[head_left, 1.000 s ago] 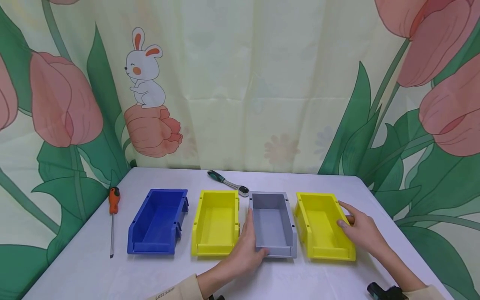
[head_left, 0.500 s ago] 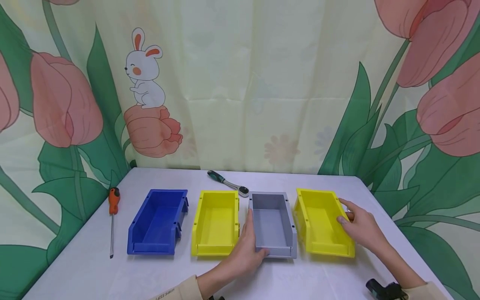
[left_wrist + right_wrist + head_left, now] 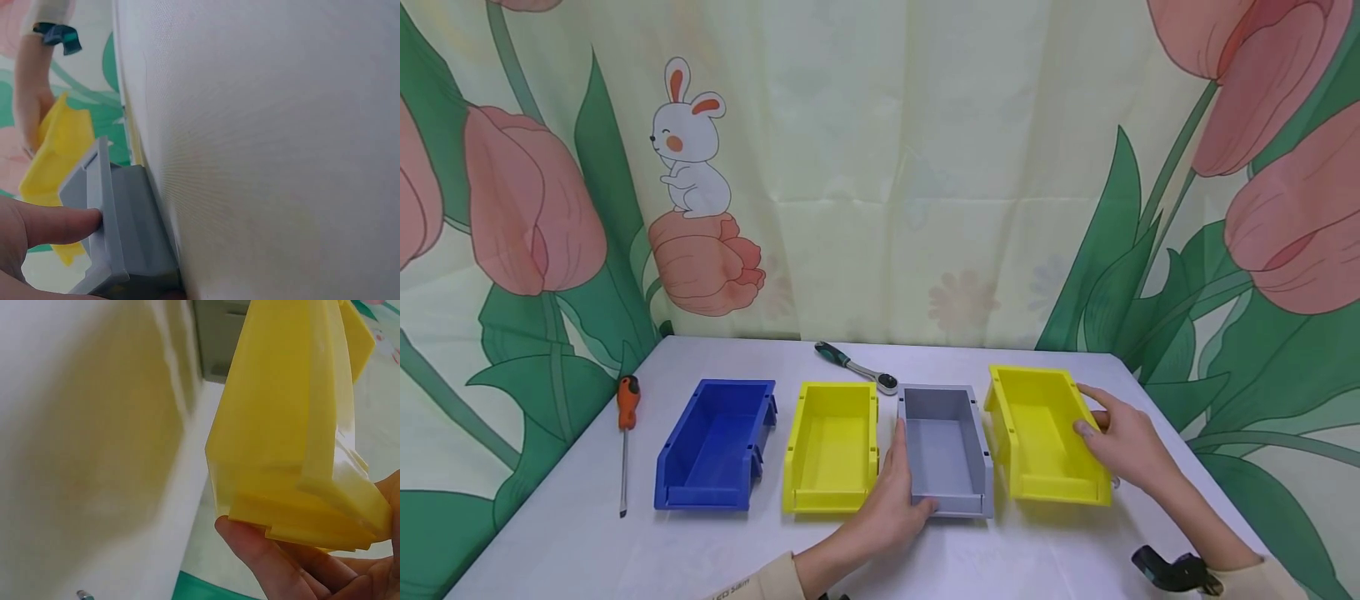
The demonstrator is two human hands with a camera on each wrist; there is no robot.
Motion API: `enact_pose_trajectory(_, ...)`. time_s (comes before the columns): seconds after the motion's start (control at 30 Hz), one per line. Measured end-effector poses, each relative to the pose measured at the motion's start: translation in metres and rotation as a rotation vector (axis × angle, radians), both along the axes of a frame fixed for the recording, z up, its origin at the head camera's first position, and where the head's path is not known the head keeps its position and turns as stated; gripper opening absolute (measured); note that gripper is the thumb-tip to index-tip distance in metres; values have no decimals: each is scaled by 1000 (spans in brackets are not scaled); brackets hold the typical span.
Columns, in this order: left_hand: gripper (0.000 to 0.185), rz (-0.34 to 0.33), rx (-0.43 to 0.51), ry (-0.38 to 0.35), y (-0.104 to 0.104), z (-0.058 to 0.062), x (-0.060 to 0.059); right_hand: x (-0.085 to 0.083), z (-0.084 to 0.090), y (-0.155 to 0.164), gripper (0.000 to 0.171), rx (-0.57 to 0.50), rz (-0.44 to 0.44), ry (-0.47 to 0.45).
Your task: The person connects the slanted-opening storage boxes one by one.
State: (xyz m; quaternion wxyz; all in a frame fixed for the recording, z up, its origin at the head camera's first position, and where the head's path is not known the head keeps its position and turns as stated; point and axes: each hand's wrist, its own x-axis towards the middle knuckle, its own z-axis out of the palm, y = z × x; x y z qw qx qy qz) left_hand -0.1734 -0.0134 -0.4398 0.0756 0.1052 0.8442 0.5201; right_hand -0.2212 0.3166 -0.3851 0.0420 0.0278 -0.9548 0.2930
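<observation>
- Right hand (image 3: 1116, 442) grasps the right wall of the rightmost yellow bin (image 3: 1045, 437), fingers over the rim, thumb on the outer side.
- That yellow bin is tilted and off the white table (image 3: 572, 533); in the right wrist view its underside (image 3: 294, 419) shows with clear space beneath it, thumb (image 3: 262, 556) under the edge.
- It sits at the right end of the row, just beside the grey bin (image 3: 946, 450), apart from it at the front.
- Left hand (image 3: 891, 492) grips the grey bin at its front left corner, thumb hooked over the low front lip, fingers along the left wall.
- Left wrist view: one finger (image 3: 53, 222) pressed on the grey bin's front lip (image 3: 103, 212); the bin rests flat on the table.
- Second yellow bin (image 3: 832, 446) stands left of the grey one, just beside it; the left hand lies between the two.
- Blue bin (image 3: 718, 442) is next to the left, slightly apart from the yellow one.
- Orange-handled screwdriver (image 3: 625, 437) lies at the far left of the table, shaft toward the front edge.
- Ratchet wrench (image 3: 857, 367) lies behind the bins, its head near the grey bin's back left corner.
- Flower-and-rabbit curtain (image 3: 880, 167) hangs behind the table.
</observation>
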Motion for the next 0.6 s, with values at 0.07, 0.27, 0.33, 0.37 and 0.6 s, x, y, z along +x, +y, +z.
enact_pose_trajectory(0.07, 117, 0, 0, 3, 0, 0, 0, 0, 3, -1, 67, 2, 2, -2)
enact_pose_trajectory(0.27, 117, 0, -2, 8, 0, 1, 1, -1, 10, -3, 68, 12, 10, -11)
enact_pose_trajectory(0.33, 117, 3, 0, 1, 0, 1, 1, -1, 11, -4, 67, 16, 10, -10)
enact_pose_trajectory(0.37, 117, 5, 0, -2, 0, 1, 1, -1, 12, -4, 67, 16, 10, -10)
enact_pose_trajectory(0.6, 118, 19, 8, -22, 2, 2, 0, 0, 15, -6, 67, 8, 20, -13)
